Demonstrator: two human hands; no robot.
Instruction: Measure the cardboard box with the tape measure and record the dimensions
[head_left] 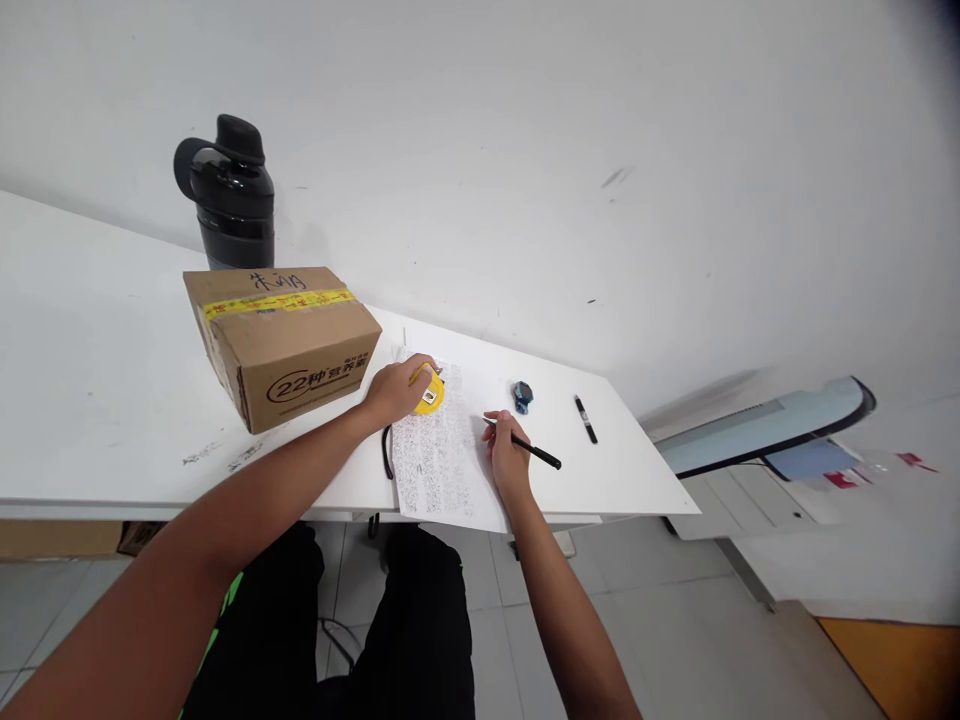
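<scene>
A sheet of paper covered in small dark marks lies on the white table, its near edge hanging past the table's front. My left hand is closed around a yellow tape measure at the sheet's upper left. Its black strap seems to lie along the paper's left edge. In my right hand is a black pen, gripped in a writing hold. The pen's tip points left, over or just above the right part of the sheet; I cannot tell whether it touches.
A taped cardboard box stands left of the paper, with a black bottle behind it. Right of the sheet lie a small blue watch-like object and a black marker. The table ends at the right, and a wall rises behind.
</scene>
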